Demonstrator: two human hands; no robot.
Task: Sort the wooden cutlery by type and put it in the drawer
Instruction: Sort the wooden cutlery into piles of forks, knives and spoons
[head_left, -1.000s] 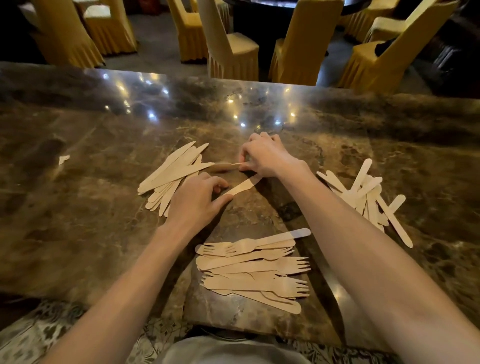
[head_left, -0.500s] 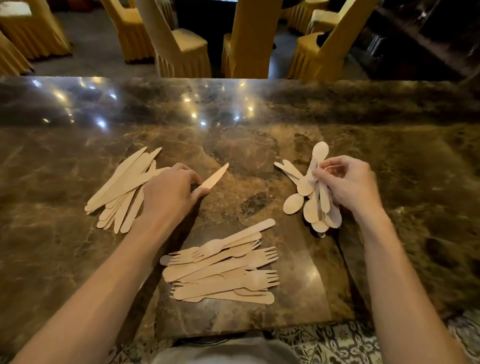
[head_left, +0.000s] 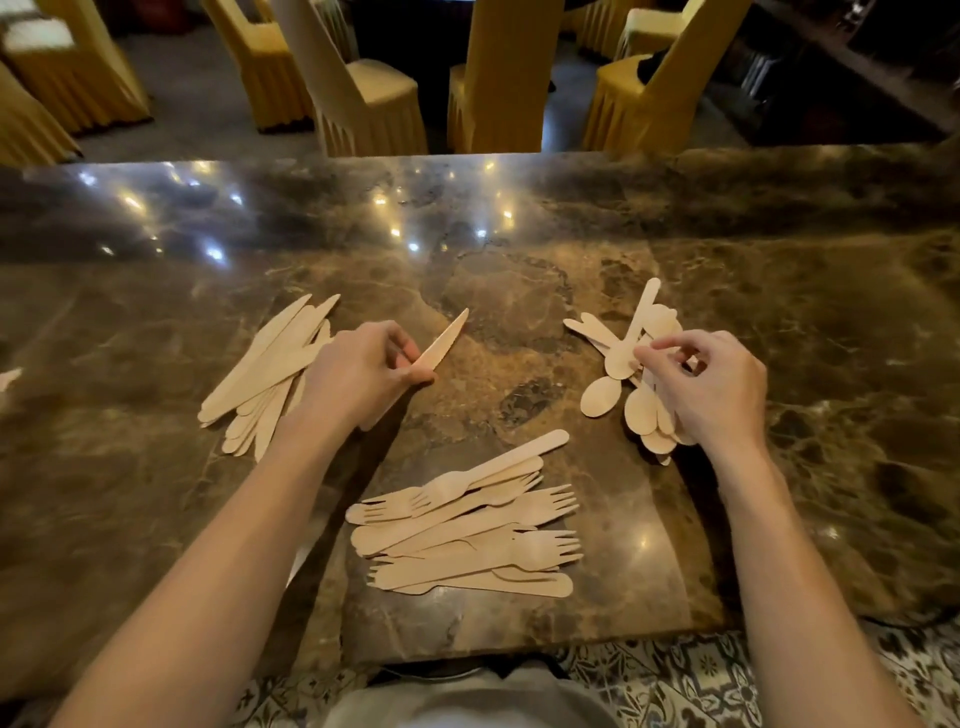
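Observation:
Three heaps of wooden cutlery lie on the brown marble table (head_left: 519, 291). Knives (head_left: 265, 364) are stacked at the left, forks (head_left: 467, 530) near the front edge, spoons (head_left: 631, 374) at the right. My left hand (head_left: 358, 374) grips one wooden knife (head_left: 441, 340) by its handle, blade pointing up and to the right, just right of the knife heap. My right hand (head_left: 711, 389) lies over the spoon heap, its fingers curled round and pinching several spoons. No drawer is in view.
Yellow-covered chairs (head_left: 363, 98) stand beyond the table's far edge. A small pale scrap (head_left: 9, 376) lies at the far left of the table. Patterned floor tiles (head_left: 691, 675) show below the near edge.
My right hand left the centre, where both hands met over a knife, and went right onto the spoon heap. My left hand kept the knife. The camera view shifted right.

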